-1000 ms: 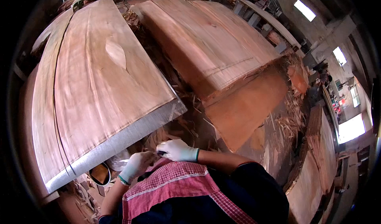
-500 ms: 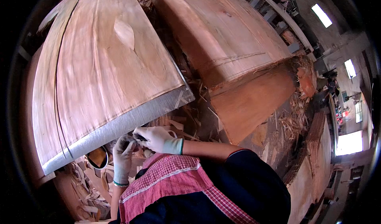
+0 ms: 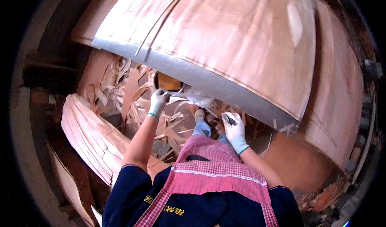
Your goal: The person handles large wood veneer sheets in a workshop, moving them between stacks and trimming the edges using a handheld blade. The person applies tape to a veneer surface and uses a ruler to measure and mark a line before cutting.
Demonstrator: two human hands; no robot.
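Observation:
In the head view, my gloved left hand [image 3: 159,103] is closed near a round container [image 3: 169,82] with an amber inside, its fingertips beside crumpled clear plastic [image 3: 198,98]; what they pinch is unclear. My gloved right hand [image 3: 234,129], lower and to the right, grips a small dark object [image 3: 230,120]. Above both hands lies a broad pale wood veneer sheet [image 3: 221,34] with long splits, on a support with a grey metal edge [image 3: 249,105].
Torn veneer scraps [image 3: 132,78] litter the floor around my feet [image 3: 200,114]. Bundled pale veneer [image 3: 90,130] lies at lower left. A second veneer stack [image 3: 333,86] stands at right, above a reddish-brown sheet [image 3: 293,162].
My view has swung left and down, shifting the stacks rightward and showing my feet. My hands, together before, are apart now, the left beside the container and the right still gripping the dark object.

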